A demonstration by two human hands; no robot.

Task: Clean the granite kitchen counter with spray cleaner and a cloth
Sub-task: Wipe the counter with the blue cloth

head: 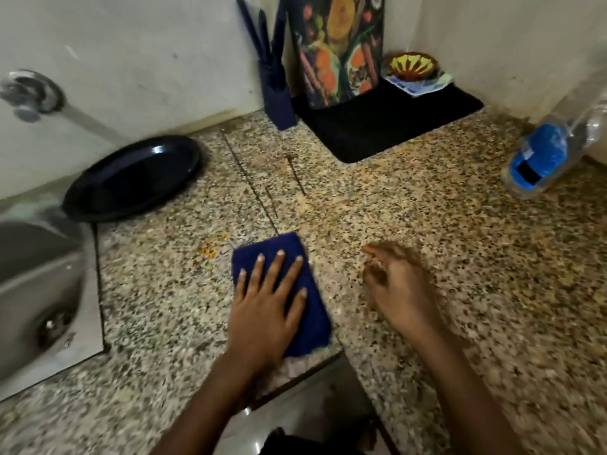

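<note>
A folded dark blue cloth lies on the speckled granite counter near its inner corner edge. My left hand presses flat on the cloth, fingers spread. My right hand hovers just right of the cloth, blurred, fingers loosely curled and holding nothing. Orange-yellow crumbs sit on the counter left of the cloth. A clear bottle with a blue label stands tilted at the far right; whether it is the spray cleaner I cannot tell.
A steel sink is at the left with a tap on the wall. A black plate rests behind it. A blue knife block, a patterned cutting board, a black mat and a small painted bowl fill the back corner.
</note>
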